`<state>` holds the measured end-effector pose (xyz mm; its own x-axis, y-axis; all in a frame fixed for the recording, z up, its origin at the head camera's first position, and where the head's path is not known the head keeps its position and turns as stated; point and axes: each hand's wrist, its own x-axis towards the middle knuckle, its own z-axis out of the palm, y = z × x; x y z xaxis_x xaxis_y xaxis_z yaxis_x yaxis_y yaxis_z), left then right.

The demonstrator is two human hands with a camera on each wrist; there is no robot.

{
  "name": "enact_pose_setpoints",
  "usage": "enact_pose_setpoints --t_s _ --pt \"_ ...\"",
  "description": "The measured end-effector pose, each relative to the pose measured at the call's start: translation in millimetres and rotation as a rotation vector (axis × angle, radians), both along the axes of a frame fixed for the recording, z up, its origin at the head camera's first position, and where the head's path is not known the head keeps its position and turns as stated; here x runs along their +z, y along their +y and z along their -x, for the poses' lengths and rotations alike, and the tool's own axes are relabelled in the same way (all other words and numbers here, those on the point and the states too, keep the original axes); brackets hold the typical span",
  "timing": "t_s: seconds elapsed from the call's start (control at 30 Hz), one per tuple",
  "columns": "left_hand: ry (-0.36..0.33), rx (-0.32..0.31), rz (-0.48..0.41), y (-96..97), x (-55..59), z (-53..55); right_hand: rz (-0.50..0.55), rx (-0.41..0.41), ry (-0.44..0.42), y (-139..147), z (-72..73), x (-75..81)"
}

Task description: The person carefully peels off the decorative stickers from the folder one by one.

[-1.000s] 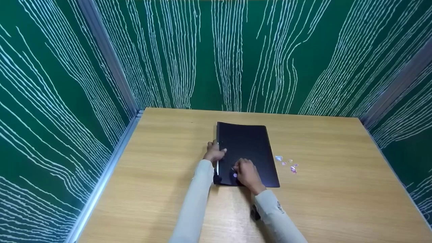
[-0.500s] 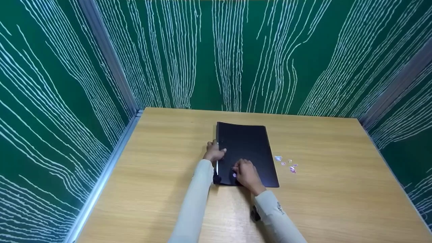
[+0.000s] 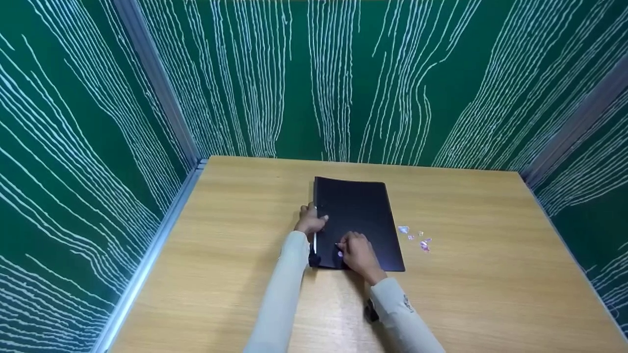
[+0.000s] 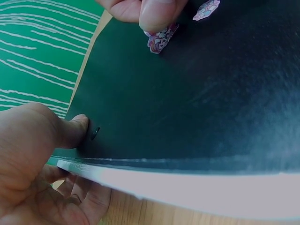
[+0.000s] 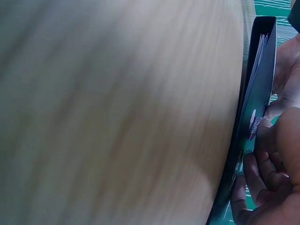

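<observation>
A black ring binder (image 3: 355, 206) lies closed on the wooden table. My left hand (image 3: 310, 220) grips its left edge, thumb on the cover and the other fingers round the pale spine (image 4: 197, 190). My right hand (image 3: 359, 251) is over the lower half of the cover. Between thumb and finger it pinches a small printed sticker (image 4: 161, 41) against the black surface; its upper part is hidden by the fingertips. Close beside it, a second small pinkish sticker (image 4: 206, 9) lies on the cover, visible in the head view near the binder's lower left.
Several small shiny sticker pieces (image 3: 425, 246) lie on the table (image 3: 471, 284) right of the binder. Papers (image 5: 257, 63) show between the covers in the right wrist view. Green walls (image 3: 294, 73) with white wavy lines enclose the table at the back and sides.
</observation>
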<state>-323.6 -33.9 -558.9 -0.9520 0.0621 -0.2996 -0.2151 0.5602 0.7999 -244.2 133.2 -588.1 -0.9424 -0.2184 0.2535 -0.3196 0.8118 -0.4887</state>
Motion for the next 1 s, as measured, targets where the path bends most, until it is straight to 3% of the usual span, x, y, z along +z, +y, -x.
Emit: enact_pose_setpoints --t_s 0.4,0.6,0.87,1.0 --pt "-0.011 -0.006 -0.021 -1.1 0.1 -1.6 0.033 0.024 -0.009 3.5 -3.2 1.9" --pt "-0.011 0.004 -0.029 -0.3 -2.3 0.9 0.048 -0.025 -0.076 11.3 -0.6 8.0" --pt "0.016 0.015 -0.017 0.8 -2.2 1.1 0.030 -0.075 0.009 36.1 7.5 11.4" --pt "0.005 0.029 -0.031 1.2 -0.8 -0.6 0.009 -0.096 0.003 53.0 8.8 13.0"
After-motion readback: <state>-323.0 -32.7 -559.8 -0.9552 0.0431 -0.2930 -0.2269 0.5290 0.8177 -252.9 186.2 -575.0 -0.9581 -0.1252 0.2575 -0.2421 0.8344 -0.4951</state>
